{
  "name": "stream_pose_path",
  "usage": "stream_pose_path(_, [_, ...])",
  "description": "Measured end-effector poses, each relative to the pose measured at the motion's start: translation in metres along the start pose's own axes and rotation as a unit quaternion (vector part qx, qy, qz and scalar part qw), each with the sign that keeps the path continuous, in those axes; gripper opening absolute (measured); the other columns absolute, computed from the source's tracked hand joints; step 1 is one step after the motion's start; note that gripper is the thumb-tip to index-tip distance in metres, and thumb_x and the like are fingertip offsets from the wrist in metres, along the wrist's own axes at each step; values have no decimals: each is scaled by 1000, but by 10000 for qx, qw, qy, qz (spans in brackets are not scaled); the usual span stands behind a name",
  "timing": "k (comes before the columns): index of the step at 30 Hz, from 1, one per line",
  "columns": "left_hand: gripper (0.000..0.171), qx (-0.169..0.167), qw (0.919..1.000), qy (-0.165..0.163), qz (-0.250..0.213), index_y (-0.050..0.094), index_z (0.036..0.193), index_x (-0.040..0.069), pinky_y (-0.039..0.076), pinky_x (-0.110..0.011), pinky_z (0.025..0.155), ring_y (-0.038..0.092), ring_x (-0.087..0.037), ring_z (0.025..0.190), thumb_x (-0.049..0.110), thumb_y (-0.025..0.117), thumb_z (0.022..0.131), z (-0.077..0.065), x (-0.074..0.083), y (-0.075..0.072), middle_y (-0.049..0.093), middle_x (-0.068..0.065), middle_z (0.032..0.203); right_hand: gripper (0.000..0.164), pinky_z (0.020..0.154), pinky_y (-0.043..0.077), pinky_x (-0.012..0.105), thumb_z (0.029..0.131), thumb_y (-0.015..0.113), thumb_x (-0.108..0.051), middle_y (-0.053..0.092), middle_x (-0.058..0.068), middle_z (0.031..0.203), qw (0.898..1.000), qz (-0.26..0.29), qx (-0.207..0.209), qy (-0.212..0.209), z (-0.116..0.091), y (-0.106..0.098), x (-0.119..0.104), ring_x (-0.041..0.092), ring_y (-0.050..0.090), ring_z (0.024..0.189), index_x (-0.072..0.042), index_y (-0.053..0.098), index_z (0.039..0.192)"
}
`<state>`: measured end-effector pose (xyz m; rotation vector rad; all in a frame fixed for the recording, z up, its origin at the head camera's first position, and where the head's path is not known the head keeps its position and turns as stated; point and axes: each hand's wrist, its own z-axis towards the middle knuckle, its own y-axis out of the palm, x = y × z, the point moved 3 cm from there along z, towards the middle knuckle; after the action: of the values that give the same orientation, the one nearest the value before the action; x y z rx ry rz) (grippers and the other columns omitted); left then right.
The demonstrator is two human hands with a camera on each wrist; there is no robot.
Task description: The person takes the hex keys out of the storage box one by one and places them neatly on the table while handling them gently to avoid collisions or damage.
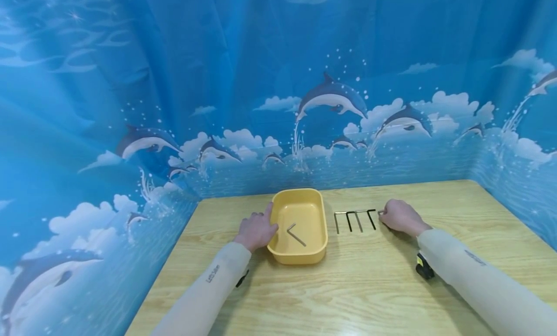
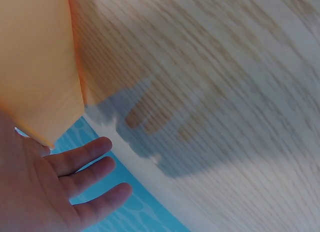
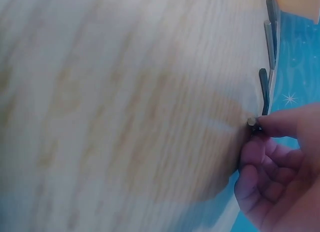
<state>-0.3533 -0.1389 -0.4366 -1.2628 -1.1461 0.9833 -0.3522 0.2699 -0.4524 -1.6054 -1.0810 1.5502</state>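
A yellow plastic tray (image 1: 298, 260) stands on the table with one L-shaped hex key (image 1: 297, 237) lying in it. My left hand (image 1: 255, 230) rests at the tray's left rim, thumb and index finger touching it. The other fingers stretch out straight beside the wall in the left wrist view. Right of the tray lie several hex keys (image 1: 349, 221) in a row, silver and black. At the row's right end my right hand (image 1: 402, 216) pinches another hex key (image 3: 251, 121) between thumb and fingers. Only its end shows; the rest is hidden.
The pale wood-grain table (image 1: 348, 292) ends at a blue curtain (image 1: 270, 60) printed with dolphins, which hangs behind and along both sides. A dark wrist device (image 1: 424, 267) is strapped to the right forearm, close above the table.
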Motion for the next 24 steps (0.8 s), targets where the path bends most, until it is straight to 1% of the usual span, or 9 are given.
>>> stream_pose_path(6, [72, -19, 10000, 26, -55, 17, 163, 19, 47, -61, 97, 56, -39, 125, 44, 45, 103, -1, 0, -1, 60, -21, 137, 49, 51, 37, 30, 100, 53, -20, 34, -6, 47, 10000, -90, -8, 22, 2, 0, -2, 10, 34, 42, -19, 44, 52])
stream_pose_path(13, [71, 21, 10000, 70, 11, 16, 163, 18, 49, -60, 95, 57, -39, 124, 45, 44, 103, 1, -1, 0, 60, -21, 135, 47, 51, 37, 30, 99, 53, -18, 34, -6, 48, 9999, -137, -25, 12, 6, -1, -5, 11, 35, 43, -19, 45, 53])
stream_pose_path(18, [72, 7, 10000, 39, -65, 16, 163, 19, 47, -60, 97, 56, -39, 125, 45, 44, 103, 1, 0, 0, 60, -21, 136, 48, 51, 36, 29, 99, 50, -17, 32, -6, 48, 9999, -145, -9, 2, 8, 0, -6, 11, 34, 43, -19, 44, 52])
stream_pose_path(24, [72, -22, 10000, 30, -29, 14, 163, 19, 48, -59, 97, 56, -38, 125, 45, 44, 103, 1, -1, 1, 60, -20, 136, 47, 50, 36, 29, 98, 51, -17, 31, -6, 47, 9999, -107, -22, 46, 9, 0, -5, 10, 32, 43, -19, 43, 52])
